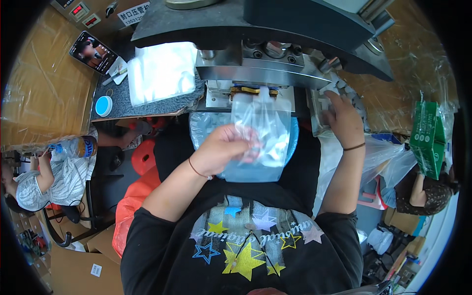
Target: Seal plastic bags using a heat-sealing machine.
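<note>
My left hand grips a clear plastic pouch by its left side, thumb on top and fingers showing through the film behind. The pouch's narrow white spout end sits at the brass-coloured jaw of a dark metal press. Over a metal tray of small white plastic pieces, to the right of the press, is my right hand. Its thumb and forefinger are apart, and I see nothing between them; the other fingers are partly hidden.
A stack of clear pouches lies left on a grey mat, near a phone, a pen and a blue-lidded jar. A blue basin sits at my lap. A green box stands right; other people are at both sides.
</note>
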`<state>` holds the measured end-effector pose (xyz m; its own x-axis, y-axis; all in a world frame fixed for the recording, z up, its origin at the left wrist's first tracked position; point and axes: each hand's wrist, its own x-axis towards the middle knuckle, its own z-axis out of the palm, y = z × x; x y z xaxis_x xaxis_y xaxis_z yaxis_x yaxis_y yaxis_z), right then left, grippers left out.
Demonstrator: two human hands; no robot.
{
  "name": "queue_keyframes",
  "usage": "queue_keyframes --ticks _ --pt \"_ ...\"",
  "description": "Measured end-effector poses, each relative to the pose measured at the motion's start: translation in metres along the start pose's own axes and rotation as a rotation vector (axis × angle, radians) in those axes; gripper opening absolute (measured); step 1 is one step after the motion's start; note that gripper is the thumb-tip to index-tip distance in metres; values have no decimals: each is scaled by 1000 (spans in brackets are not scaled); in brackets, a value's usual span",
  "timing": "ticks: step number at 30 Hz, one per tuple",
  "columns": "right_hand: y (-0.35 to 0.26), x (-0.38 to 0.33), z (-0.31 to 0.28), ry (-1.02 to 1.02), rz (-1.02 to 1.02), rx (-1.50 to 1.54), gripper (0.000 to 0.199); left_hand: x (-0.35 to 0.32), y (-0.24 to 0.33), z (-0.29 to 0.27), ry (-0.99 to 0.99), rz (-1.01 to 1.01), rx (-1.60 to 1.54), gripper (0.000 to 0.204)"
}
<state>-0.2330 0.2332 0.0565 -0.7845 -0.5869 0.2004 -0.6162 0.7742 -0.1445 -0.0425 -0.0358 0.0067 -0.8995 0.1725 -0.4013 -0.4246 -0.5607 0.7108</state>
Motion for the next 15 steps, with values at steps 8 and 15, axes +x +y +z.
queue_keyframes --ticks 8,15 --pt "3 2 14 78 -22 47 32 14 3 -18 64 233 -38 26" --pt "5 2 17 45 -12 14 27 -25 54 -99 941 741 2154 57"
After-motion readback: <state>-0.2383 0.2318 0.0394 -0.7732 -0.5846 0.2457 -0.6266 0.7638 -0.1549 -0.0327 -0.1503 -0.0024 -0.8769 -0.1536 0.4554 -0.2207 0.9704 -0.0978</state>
